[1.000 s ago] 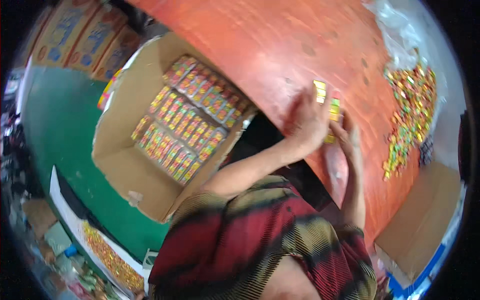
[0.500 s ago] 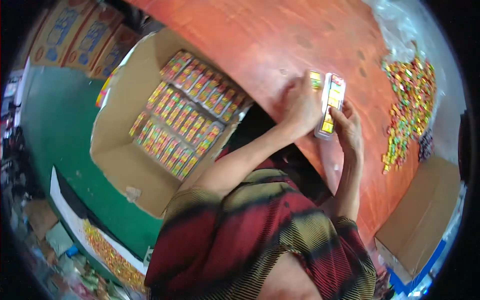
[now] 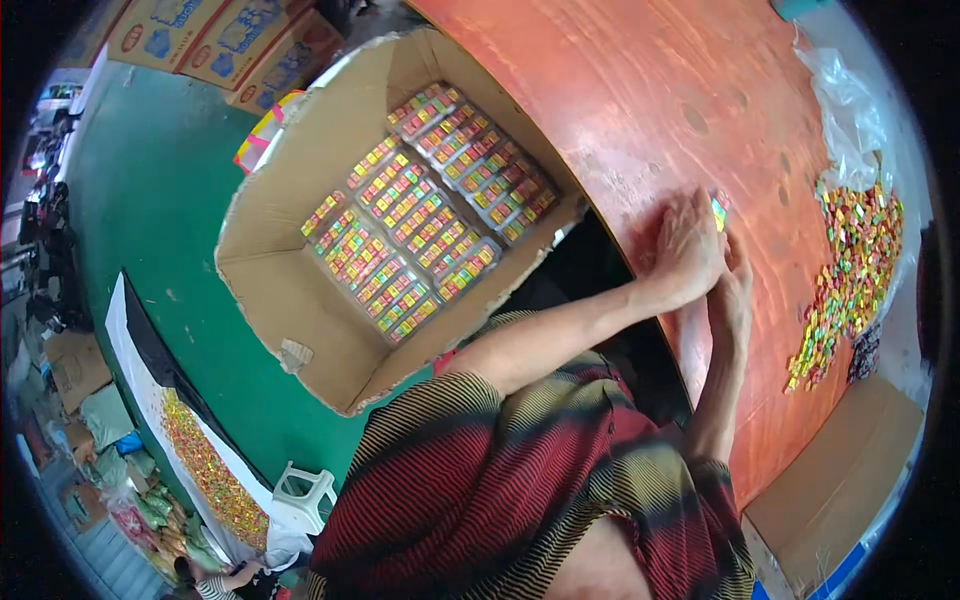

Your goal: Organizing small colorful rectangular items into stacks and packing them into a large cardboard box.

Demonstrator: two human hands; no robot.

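Over the orange-red tabletop (image 3: 640,110) my two hands are close together around a small tray of wrapped candies (image 3: 719,213). Only a shiny green-and-yellow end of the tray shows past the fingers; the rest is hidden. My left hand (image 3: 688,250) lies across its top, fingers together and pressed on it. My right hand (image 3: 734,285) grips it from the right side, its fingers partly hidden behind the left hand. To the right spreads a pile of foil-wrapped candies (image 3: 850,275) in red, gold and green.
Left of the table stands an open cardboard box (image 3: 270,225) with rows of filled candy trays (image 3: 410,205). Clear plastic (image 3: 845,110) and a cardboard piece (image 3: 835,480) border the pile. A white stool (image 3: 305,492), more candies (image 3: 205,470) and printed cartons (image 3: 240,45) are farther left.
My left hand has moved over the tray and now covers most of it. Both hands have come closer together. The whole view has shifted, so the box and pile appear farther right.
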